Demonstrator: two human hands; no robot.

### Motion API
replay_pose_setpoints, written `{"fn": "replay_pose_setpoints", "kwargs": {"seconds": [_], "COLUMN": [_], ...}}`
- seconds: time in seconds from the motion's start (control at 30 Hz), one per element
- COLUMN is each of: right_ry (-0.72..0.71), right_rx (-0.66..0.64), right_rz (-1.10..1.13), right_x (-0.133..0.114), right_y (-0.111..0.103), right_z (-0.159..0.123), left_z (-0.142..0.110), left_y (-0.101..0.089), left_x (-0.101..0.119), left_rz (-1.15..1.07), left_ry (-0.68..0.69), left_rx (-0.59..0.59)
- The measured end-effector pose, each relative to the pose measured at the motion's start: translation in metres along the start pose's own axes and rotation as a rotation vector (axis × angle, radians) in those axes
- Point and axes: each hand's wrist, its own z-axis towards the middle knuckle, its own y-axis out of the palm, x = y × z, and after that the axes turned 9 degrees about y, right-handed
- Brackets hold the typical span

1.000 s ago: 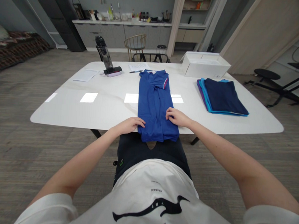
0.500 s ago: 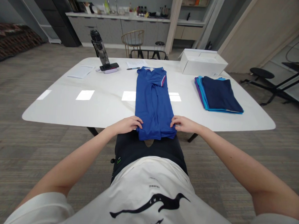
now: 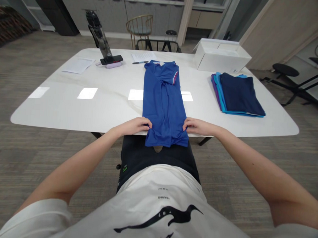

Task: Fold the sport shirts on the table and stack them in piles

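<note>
A: Where does the shirt (image 3: pixel 164 98) lie?

B: Between a person's two hands, flat on the desk (image 3: pixel 55 113), its sides turned inward. The collar points away, straight beyond both hands; the hem hangs over the near edge, just short of them.

A: And the grip?

B: The left grip (image 3: pixel 136 125) appears to pinch one side edge above the hem, fingertips pressed together on the cloth. The right grip (image 3: pixel 198 126) appears to pinch the opposite edge, nearly level with it. The thumbs are hard to make out.

A: Which step is in hand?

B: By the look of it, taking hold of the hem end by both sides.

A: What would the next move call for?

B: Probably both edges held evenly, the cloth taut between them, so the inward sides stay put.

A: What surrounds the hands?

B: A cloth pile (image 3: pixel 237 93) to the right of the right grip, a white box (image 3: pixel 220 58) farther beyond, and a pen (image 3: pixel 139 62) past the left.
</note>
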Motion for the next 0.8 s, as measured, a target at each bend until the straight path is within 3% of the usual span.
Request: {"fn": "replay_pose_setpoints", "kwargs": {"seconds": [0.1, 0.2, 0.3, 0.4, 0.47, 0.57, 0.7, 0.8], "right_ry": [0.05, 0.123, 0.173, 0.325, 0.495, 0.536, 0.398, 0.379], "right_rx": [0.031, 0.116, 0.293, 0.465, 0.534, 0.527, 0.459, 0.433], "right_rz": [0.123, 0.338, 0.54, 0.584, 0.5, 0.303, 0.252, 0.318], "right_x": [-0.008, -0.015, -0.013, 0.0, 0.014, 0.033, 0.046, 0.044], "right_y": [-0.015, -0.039, -0.064, -0.082, -0.088, -0.092, -0.095, -0.1], "right_z": [0.003, 0.014, 0.043, 0.084, 0.111, 0.135, 0.139, 0.137], "left_z": [0.012, 0.035, 0.068, 0.099, 0.114, 0.124, 0.123, 0.123], "left_y": [-0.014, -0.031, -0.05, -0.067, -0.076, -0.084, -0.087, -0.084], "left_x": [0.004, -0.001, -0.021, -0.054, -0.077, -0.104, -0.116, -0.113], "left_rz": [-0.162, -0.386, -0.574, -0.567, -0.373, 0.002, 0.217, 0.416], "left_ry": [-0.078, -0.084, -0.127, -0.257, -0.375, -0.404, -0.203, -0.058], "left_rx": [0.119, 0.381, 0.662, 0.768, 0.764, 0.668, 0.438, 0.28]}}
